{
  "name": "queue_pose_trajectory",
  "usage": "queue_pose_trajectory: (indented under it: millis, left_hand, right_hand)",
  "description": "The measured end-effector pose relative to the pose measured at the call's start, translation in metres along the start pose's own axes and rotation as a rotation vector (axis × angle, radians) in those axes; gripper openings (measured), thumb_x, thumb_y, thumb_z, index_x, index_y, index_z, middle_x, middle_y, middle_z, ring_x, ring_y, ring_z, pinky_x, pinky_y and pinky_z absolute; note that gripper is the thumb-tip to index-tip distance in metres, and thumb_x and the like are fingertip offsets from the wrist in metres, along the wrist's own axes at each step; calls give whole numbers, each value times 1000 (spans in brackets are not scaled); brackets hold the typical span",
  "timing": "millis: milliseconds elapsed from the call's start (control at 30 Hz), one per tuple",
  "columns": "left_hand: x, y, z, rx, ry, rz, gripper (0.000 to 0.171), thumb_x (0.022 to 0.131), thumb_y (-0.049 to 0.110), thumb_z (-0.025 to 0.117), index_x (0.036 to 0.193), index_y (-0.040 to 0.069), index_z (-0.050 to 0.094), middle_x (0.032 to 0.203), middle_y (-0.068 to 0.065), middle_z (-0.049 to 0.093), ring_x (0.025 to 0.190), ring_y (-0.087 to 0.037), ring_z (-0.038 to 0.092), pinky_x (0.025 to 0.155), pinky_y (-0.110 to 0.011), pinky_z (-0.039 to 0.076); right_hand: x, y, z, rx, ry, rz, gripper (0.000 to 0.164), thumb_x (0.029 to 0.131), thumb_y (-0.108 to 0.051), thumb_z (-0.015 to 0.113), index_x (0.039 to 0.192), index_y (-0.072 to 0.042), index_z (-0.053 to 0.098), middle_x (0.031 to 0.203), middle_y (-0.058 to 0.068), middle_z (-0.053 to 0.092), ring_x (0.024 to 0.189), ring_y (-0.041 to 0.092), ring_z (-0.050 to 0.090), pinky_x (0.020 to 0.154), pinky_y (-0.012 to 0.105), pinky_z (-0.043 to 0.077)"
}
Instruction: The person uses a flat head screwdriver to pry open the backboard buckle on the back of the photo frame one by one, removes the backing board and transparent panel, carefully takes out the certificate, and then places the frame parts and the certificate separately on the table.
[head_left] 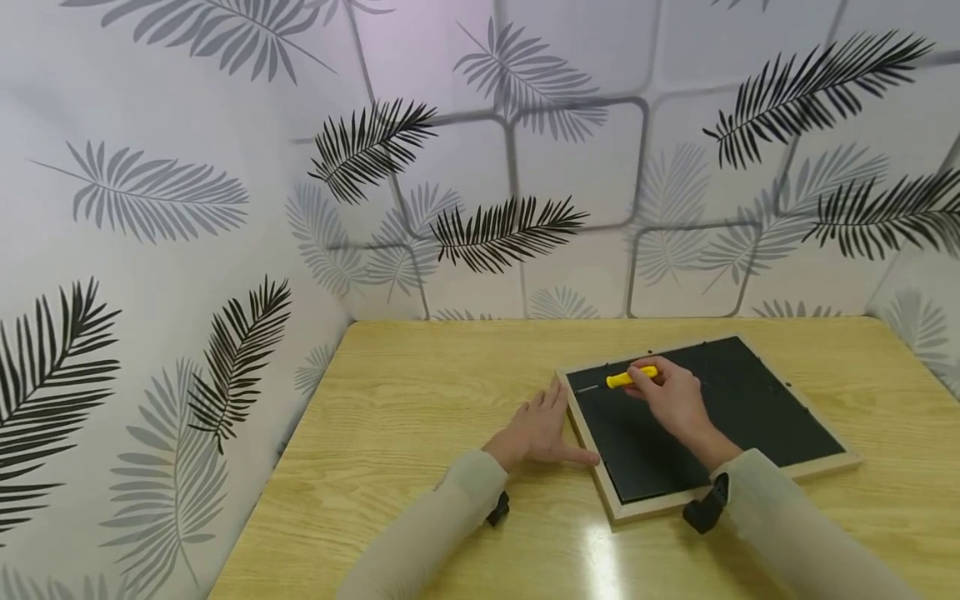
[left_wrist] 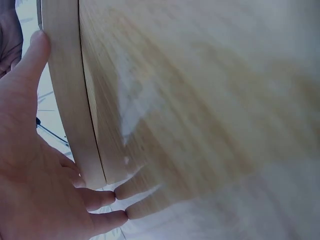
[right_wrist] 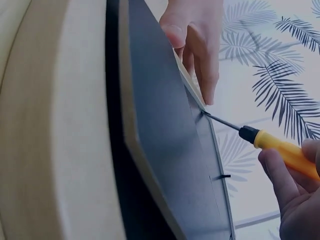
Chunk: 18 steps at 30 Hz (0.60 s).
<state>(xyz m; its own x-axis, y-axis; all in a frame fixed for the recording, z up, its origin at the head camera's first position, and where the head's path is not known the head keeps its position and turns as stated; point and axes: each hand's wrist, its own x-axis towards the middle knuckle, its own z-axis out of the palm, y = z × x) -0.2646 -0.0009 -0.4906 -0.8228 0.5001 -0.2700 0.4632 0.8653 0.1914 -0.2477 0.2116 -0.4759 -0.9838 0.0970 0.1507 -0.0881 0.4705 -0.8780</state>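
Note:
A wooden picture frame (head_left: 652,505) lies back side up on the table, its black backing board (head_left: 742,400) showing. Small dark metal tabs (right_wrist: 226,176) stand along the inner edge of the wood. My right hand (head_left: 675,406) grips a screwdriver (head_left: 632,377) by its yellow handle. In the right wrist view the shaft's tip meets a tab close to the frame's far left corner. My left hand (head_left: 542,429) rests against the frame's left side with fingers spread, thumb on the wooden rim. From the left wrist, the frame's side (left_wrist: 70,95) runs between thumb and fingers.
The light wood table (head_left: 420,392) extends left of the frame and behind it. A wall (head_left: 480,158) with a leaf pattern rises at the table's back edge, and another stands along the left. Dark devices (head_left: 707,505) are strapped to both wrists.

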Motion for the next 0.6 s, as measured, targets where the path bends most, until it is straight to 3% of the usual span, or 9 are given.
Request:
queue_pose_trajectory:
  millis: [200,600]
  left_hand:
    - [5,5,1,27,1,-45,129,62,86,54,153,12,-1,158,-4,-8,142,-29,14,111,-46,19]
    - [7,0,3,32,31,7,120,70,85,47,154,11,3,158,-6,-4,142,-31,16,111,-46,18]
  right_hand:
    - [0,3,-3,-20,-24,-23,31,96,-22,57,113,4,60,106,25,63,88,28,69,73,29,53]
    - [-5,0,0,-77,-51,-58,32,95,-25,58,112,2,62,104,21,66,86,26,69,70,22,53]
